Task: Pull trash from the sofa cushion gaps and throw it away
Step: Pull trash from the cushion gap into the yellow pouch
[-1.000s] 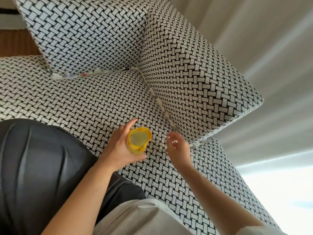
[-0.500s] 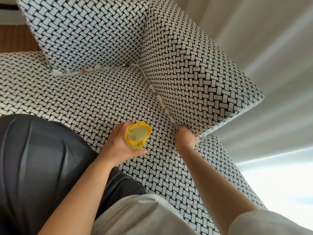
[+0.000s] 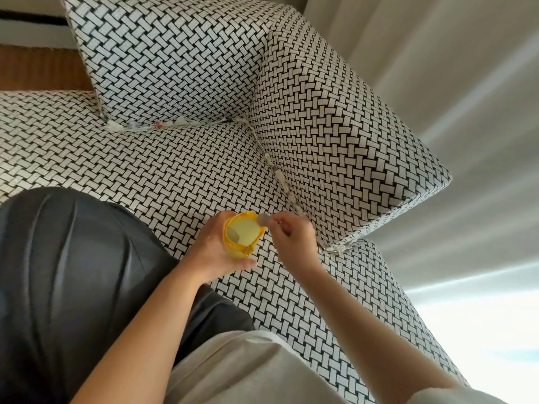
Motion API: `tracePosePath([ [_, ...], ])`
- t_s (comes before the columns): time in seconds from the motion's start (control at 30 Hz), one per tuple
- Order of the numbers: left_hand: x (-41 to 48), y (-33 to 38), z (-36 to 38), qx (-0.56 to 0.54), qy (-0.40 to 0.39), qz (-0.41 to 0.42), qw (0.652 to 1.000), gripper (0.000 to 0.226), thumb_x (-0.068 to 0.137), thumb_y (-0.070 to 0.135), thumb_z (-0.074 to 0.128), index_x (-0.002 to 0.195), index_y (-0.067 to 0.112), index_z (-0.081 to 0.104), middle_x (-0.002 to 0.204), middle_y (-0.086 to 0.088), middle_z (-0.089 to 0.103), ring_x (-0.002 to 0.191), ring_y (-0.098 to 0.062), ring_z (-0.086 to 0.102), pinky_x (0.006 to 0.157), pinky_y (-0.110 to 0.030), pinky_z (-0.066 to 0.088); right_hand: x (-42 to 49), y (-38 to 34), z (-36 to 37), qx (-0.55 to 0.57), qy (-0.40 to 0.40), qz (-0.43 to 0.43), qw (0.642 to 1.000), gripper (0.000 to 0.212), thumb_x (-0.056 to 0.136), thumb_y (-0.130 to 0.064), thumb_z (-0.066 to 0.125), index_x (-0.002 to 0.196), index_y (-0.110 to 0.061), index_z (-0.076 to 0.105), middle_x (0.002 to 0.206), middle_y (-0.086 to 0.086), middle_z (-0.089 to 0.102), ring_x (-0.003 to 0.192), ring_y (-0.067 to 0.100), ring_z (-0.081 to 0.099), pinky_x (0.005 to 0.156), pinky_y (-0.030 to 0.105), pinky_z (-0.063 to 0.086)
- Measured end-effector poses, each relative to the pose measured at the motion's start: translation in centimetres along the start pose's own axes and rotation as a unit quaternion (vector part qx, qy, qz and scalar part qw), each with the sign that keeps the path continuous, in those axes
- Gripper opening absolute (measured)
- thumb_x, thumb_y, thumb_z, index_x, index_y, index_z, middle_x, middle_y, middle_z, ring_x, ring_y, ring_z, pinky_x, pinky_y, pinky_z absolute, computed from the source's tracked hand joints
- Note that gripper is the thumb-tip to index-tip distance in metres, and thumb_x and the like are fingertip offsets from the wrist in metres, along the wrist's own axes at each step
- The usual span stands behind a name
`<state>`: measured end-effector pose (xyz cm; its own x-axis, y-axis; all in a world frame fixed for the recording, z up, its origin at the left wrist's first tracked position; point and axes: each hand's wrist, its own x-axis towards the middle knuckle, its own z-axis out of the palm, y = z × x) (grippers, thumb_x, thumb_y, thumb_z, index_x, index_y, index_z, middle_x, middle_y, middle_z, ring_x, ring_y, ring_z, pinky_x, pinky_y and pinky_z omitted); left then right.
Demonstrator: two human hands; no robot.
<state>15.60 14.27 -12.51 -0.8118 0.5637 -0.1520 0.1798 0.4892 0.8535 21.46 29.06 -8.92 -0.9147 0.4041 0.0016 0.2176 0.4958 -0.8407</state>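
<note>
Grey and small, a scrap (image 3: 263, 219) sits pinched between the fingers (image 3: 279, 221) of my right hand (image 3: 293, 239), held right at the rim of the yellow pouch (image 3: 243, 235) that my left hand (image 3: 217, 246) grips around its side, mouth open toward me. Half a second ago this same right hand was pressed into the gap along the side cushion (image 3: 335, 141); now it has come back across with something in it, so I judge one more piece is out and about to drop into the pouch, which already seems to hold a pale bit at the bottom. What the scrap is made of I cannot tell.

More trash is left. A line of whitish bits (image 3: 284, 182) still runs up the seam between the seat cushion (image 3: 163, 170) and the side cushion, just beyond my right hand, and crumpled wrappers (image 3: 145, 127) with a spot of red poke out along the foot of the back cushion (image 3: 175, 59), well apart from where I work. A clear crinkled piece (image 3: 339, 248) shows at the near corner of the side cushion.

All the sofa is in black-and-white woven cloth. My dark-clad leg (image 3: 73, 272) rests on the seat at my left. Pale curtains (image 3: 452, 68) hang behind the sofa at my right, and a strip of wooden floor (image 3: 40, 68) shows far left
</note>
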Motion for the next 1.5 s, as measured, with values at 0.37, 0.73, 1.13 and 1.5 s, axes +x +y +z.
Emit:
tracePosePath([
  [0.37, -0.3, 0.3, 0.0, 0.000, -0.013, -0.013, 1.000, 0.091, 0.058, 0.036, 0.085, 0.130, 0.026, 0.031, 0.116, 0.011, 0.029, 0.113, -0.009, 0.035, 0.100, -0.034, 0.036, -1.6, 8.1, -2.7, -0.198, 0.102, 0.121, 0.967, 0.014, 0.093, -0.021, 0.051, 0.102, -0.017, 0.060, 0.083, -0.003, 0.066, 0.052, 0.002, 0.050, 0.044, 0.018, 0.042],
  [0.73, -0.6, 0.7, 0.1, -0.003, -0.009, -0.025, 1.000, 0.090, 0.058, 0.032, 0.085, 0.130, 0.025, 0.032, 0.116, 0.011, 0.031, 0.113, -0.010, 0.037, 0.100, -0.036, 0.036, -2.3, 11.8, -4.5, -0.273, 0.119, 0.128, 0.946, 0.026, 0.092, -0.019, 0.054, 0.117, -0.017, 0.054, 0.065, -0.001, 0.059, 0.046, 0.010, 0.045, 0.038, 0.017, 0.031],
  [1.13, -0.3, 0.1, 0.2, -0.014, -0.007, -0.037, 0.999, 0.082, 0.061, 0.034, 0.083, 0.126, 0.030, 0.034, 0.113, 0.013, 0.031, 0.111, -0.010, 0.039, 0.093, -0.031, 0.037, 0.0, 12.7, -4.8, -0.352, 0.070, 0.142, 0.923, 0.026, 0.095, -0.024, 0.047, 0.114, -0.018, 0.064, 0.076, 0.003, 0.068, 0.046, 0.009, 0.049, 0.038, 0.015, 0.025],
  [1.5, -0.4, 0.1, 0.1, -0.015, -0.019, -0.041, 0.999, 0.084, 0.062, 0.038, 0.082, 0.128, 0.031, 0.031, 0.116, 0.012, 0.032, 0.113, -0.011, 0.037, 0.096, -0.034, 0.036, 1.3, 12.8, -4.5, -0.353, 0.044, 0.157, 0.921, 0.024, 0.095, -0.030, 0.047, 0.098, -0.017, 0.068, 0.076, 0.004, 0.067, 0.058, 0.019, 0.059, 0.046, 0.023, 0.044],
])
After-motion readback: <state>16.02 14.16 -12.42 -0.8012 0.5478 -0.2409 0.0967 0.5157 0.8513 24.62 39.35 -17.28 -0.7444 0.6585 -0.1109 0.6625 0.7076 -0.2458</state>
